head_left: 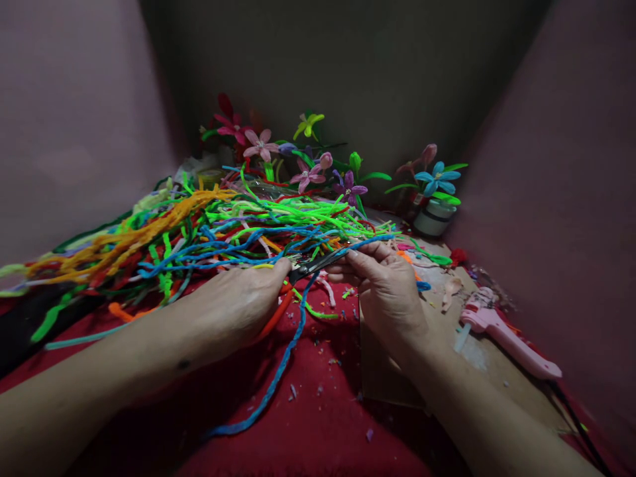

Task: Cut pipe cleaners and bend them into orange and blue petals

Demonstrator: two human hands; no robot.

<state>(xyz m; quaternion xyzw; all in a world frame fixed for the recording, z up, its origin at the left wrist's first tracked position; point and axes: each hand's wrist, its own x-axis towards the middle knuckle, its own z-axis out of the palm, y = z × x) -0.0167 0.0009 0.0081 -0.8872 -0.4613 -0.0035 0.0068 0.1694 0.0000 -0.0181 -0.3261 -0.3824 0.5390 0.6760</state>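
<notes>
My left hand (248, 298) is closed around the scissors (315, 265); their red handle shows under the palm and the dark blades point right. My right hand (390, 285) pinches a fuzzy blue pipe cleaner (294, 341) between thumb and fingers. The pipe cleaner passes along the blades, with one end sticking out past my right fingers and a long length hanging down onto the red cloth (318, 411). Whether the blades are closed on it, I cannot tell. Just beyond both hands lies a pile of coloured pipe cleaners (283, 215).
Pipe-cleaner flowers (307, 175) stand behind the pile. At the back right, a blue flower (438, 177) rises by a jar (434, 220). A pink glue gun (517, 344) rests on cardboard (382, 371), its cord trailing right. Small fuzz scraps dot the cloth.
</notes>
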